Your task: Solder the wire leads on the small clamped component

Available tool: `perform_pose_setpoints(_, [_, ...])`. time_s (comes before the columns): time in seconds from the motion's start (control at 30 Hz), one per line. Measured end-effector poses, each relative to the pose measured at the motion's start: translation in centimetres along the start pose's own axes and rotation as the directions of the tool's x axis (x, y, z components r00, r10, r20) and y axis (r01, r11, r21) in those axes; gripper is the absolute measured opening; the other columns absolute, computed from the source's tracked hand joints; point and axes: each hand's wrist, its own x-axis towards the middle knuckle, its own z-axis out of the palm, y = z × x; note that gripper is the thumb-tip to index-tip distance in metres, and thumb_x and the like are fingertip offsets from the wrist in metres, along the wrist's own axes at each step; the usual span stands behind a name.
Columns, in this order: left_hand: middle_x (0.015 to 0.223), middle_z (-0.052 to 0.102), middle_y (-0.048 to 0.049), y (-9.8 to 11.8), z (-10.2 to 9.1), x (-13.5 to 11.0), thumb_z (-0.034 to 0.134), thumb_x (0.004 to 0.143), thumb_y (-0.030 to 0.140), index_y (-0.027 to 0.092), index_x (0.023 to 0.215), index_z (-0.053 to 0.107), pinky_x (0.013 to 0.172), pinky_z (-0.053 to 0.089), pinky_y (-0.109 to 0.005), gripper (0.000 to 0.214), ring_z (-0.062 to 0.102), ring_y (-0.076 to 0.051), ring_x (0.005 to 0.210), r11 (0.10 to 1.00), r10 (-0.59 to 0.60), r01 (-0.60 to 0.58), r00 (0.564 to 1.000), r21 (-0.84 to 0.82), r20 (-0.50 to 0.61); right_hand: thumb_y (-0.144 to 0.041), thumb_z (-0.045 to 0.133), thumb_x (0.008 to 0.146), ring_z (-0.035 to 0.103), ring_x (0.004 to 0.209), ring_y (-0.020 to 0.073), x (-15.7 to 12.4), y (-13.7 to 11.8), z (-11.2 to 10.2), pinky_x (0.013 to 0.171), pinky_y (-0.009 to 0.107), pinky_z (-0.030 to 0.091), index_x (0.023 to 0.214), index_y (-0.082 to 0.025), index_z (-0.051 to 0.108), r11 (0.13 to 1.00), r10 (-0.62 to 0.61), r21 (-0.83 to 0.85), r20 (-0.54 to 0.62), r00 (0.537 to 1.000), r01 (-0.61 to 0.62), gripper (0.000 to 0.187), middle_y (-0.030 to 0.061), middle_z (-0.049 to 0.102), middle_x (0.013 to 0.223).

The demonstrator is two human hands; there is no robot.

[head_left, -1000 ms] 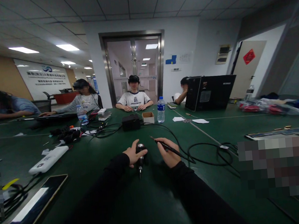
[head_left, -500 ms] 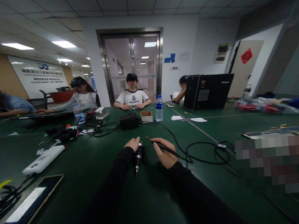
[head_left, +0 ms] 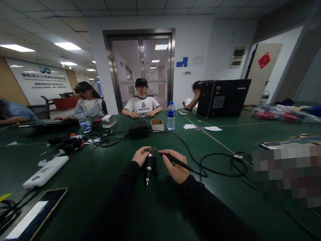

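Observation:
My right hand (head_left: 177, 166) holds a slim black soldering iron (head_left: 175, 159) like a pen, its metal tip pointing left. A black cable trails from its rear end. My left hand (head_left: 141, 156) is closed, fingertips together at the red-marked far end of a black-and-silver pointed tool (head_left: 148, 171). This tool lies on the green table with its thin point towards me, a dark cord bunched beside it. The iron's tip is close to my left fingertips; whether it touches anything is too small to tell. What the left fingers pinch is hidden.
Beyond my hands stand a black box (head_left: 138, 130), a small open carton (head_left: 157, 125) and a water bottle (head_left: 171, 116). The iron's cable (head_left: 224, 173) loops on the right. A power strip (head_left: 46, 172) and a phone (head_left: 32, 227) lie left. Other people sit around the table.
My right hand has shifted slightly left, bringing the iron's tip nearer the tool's red end. My left hand has moved slightly left, its fingertips now reaching over that end.

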Motion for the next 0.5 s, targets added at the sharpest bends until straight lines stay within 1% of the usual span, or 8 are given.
perform_pose_setpoints(0.07, [0.086, 0.072, -0.0059, 0.0, -0.1, -0.3, 0.055, 0.072, 0.014, 0.014, 0.099, 0.064, 0.085, 0.05, -0.033, 0.029, 0.067, -0.018, 0.083, 0.999, 0.044, -0.043, 0.999, -0.023, 0.018, -0.022, 0.052, 0.082, 0.068, 0.084, 0.0189, -0.1, -0.1, 0.1, 0.081, 0.031, 0.053, 0.09, -0.023, 0.071, 1.0, -0.018, 0.005, 0.007, 1.0, 0.018, 0.02, 0.0036, 0.073, 0.091])
perform_pose_setpoints(0.17, [0.083, 0.072, -0.0047, 0.0, -0.3, -0.5, 0.058, 0.072, 0.018, 0.016, 0.099, 0.064, 0.084, 0.051, -0.033, 0.028, 0.067, -0.019, 0.084, 0.999, 0.044, -0.044, 0.999, 0.005, 0.02, -0.022, 0.052, 0.082, 0.068, 0.084, 0.019, -0.2, -0.2, 0.2, 0.081, 0.032, 0.053, 0.09, -0.023, 0.071, 0.999, -0.033, -0.004, 0.014, 0.999, 0.033, 0.02, 0.0035, 0.073, 0.091])
perform_pose_setpoints(0.23, [0.08, 0.072, -0.0041, -0.1, -0.4, -0.4, 0.061, 0.071, 0.02, 0.016, 0.1, 0.064, 0.083, 0.052, -0.033, 0.029, 0.068, -0.019, 0.083, 0.999, 0.025, -0.025, 1.0, 0.026, 0.001, -0.022, 0.052, 0.082, 0.068, 0.085, 0.019, -0.2, -0.2, 0.2, 0.081, 0.032, 0.053, 0.091, -0.024, 0.071, 0.999, -0.036, -0.012, 0.016, 0.999, 0.036, 0.021, 0.0035, 0.073, 0.091])
perform_pose_setpoints(0.3, [0.079, 0.072, -0.0039, -0.4, -0.5, -0.4, 0.062, 0.07, 0.021, 0.016, 0.099, 0.063, 0.082, 0.052, -0.033, 0.03, 0.068, -0.019, 0.083, 1.0, 0.025, -0.025, 0.999, 0.012, -0.023, -0.022, 0.052, 0.083, 0.068, 0.085, 0.019, -0.2, -0.2, 0.1, 0.081, 0.032, 0.053, 0.091, -0.024, 0.071, 0.999, -0.042, -0.014, 0.016, 0.999, 0.042, 0.021, 0.0035, 0.073, 0.092])
perform_pose_setpoints(0.4, [0.078, 0.071, -0.0039, -1.0, -0.5, -0.1, 0.063, 0.07, 0.023, 0.016, 0.099, 0.063, 0.082, 0.051, -0.033, 0.03, 0.068, -0.019, 0.08, 0.998, 0.061, -0.062, 0.997, -0.022, -0.046, -0.022, 0.052, 0.082, 0.068, 0.085, 0.0191, -0.2, -0.1, 0.1, 0.081, 0.032, 0.053, 0.091, -0.024, 0.071, 0.999, -0.047, -0.015, 0.023, 0.999, 0.047, 0.02, 0.0034, 0.073, 0.091])
perform_pose_setpoints(0.5, [0.078, 0.071, -0.0037, -1.5, -0.3, 0.1, 0.063, 0.07, 0.025, 0.017, 0.097, 0.063, 0.082, 0.05, -0.033, 0.028, 0.067, -0.019, 0.078, 0.996, 0.088, -0.09, 0.993, -0.017, -0.084, -0.022, 0.053, 0.083, 0.068, 0.085, 0.0191, -0.2, -0.1, 0.2, 0.081, 0.032, 0.053, 0.091, -0.024, 0.071, 0.999, -0.04, -0.01, 0.033, 0.999, 0.041, 0.02, 0.0032, 0.073, 0.091])
